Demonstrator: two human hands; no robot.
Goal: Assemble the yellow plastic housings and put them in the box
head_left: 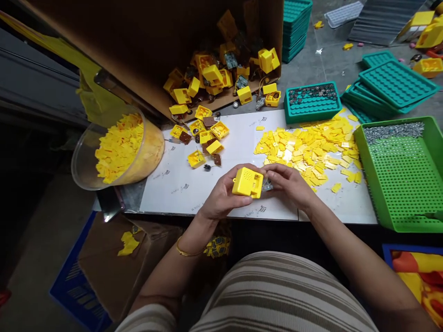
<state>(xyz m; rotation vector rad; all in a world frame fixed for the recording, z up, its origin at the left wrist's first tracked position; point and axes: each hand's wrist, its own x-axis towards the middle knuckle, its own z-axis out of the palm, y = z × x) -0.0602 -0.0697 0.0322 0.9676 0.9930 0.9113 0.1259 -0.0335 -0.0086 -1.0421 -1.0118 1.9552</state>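
My left hand (221,196) is closed round a small yellow plastic box (245,182), held above the front of the white tabletop. A cluster of small holes and an open recess show on its upper face, and a little loop sticks out at its left. At the box's right side is my right hand (289,182), fingers bent together. Under those fingers a small greyish, partly see-through piece (267,185) shows; its kind cannot be made out. Behind my hands lie several opened yellow boxes (220,131) with wires and brown parts. Flat yellow covers (304,150) are heaped to the right.
A cardboard box (138,60) on its side spills yellow housings at the back. Left stands a clear tub (152,143) of yellow pieces. Right are a teal tray (313,113) of round metal parts, stacked teal trays (398,85) and a green basket (408,180) with screws.
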